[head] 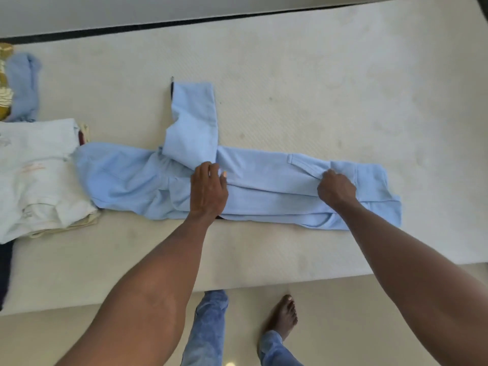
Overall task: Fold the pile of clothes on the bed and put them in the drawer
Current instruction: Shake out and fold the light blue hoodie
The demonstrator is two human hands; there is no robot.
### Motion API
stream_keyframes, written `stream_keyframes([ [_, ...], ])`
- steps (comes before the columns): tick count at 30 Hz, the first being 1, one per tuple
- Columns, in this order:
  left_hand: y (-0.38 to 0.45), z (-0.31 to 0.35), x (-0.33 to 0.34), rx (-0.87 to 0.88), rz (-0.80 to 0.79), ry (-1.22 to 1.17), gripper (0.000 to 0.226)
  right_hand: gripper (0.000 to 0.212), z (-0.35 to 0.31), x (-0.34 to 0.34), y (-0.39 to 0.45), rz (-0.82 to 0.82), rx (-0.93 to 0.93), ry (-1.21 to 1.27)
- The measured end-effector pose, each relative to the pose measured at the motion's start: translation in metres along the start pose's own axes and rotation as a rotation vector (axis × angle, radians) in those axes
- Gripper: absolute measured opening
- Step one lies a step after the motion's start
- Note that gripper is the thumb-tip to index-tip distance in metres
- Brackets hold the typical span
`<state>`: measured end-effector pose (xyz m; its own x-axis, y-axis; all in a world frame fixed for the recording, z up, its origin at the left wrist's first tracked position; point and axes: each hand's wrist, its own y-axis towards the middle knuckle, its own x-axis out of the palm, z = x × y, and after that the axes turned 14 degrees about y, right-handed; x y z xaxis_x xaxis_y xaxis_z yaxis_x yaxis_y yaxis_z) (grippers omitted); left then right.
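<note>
We have the light blue hoodie laid lengthwise across the bed, mid-frame, one sleeve sticking up toward the top. Left hand rests on the sleeve fold, fingers loosely curled, probably to hold it down. Right hand pinches a fold near the hem. Unfolded clothes wait at left

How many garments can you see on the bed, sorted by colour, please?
Light blue: 2, the hoodie under both hands and a crumpled piece at far left
White or cream: 2, stacked
Mustard patterned: 1
Dark navy: 1
Total: 6
</note>
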<state>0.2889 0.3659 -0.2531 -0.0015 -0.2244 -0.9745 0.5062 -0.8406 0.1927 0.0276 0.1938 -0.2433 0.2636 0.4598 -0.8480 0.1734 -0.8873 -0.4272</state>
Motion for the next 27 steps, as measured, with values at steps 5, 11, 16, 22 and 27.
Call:
stream_keyframes([
  [5,0.028,-0.079,-0.010,-0.344,-0.012,-0.033,0.012,0.022,-0.138,0.011,0.017,0.029,-0.129,0.201],
  [11,0.056,-0.166,0.016,-0.642,-0.656,-0.379,0.013,0.025,-0.285,0.054,0.067,-0.281,-0.047,0.747],
  [16,0.063,-0.183,0.039,-0.513,-0.745,-0.373,0.049,0.051,-0.336,0.070,0.098,-0.427,0.149,1.005],
  [22,0.067,-0.182,0.051,-0.494,-0.803,-0.297,0.061,0.018,-0.359,0.071,0.110,-0.355,0.262,1.188],
  [27,0.068,-0.185,0.051,-0.510,-0.841,-0.346,0.058,0.039,-0.373,0.042,0.086,-0.340,0.200,1.311],
])
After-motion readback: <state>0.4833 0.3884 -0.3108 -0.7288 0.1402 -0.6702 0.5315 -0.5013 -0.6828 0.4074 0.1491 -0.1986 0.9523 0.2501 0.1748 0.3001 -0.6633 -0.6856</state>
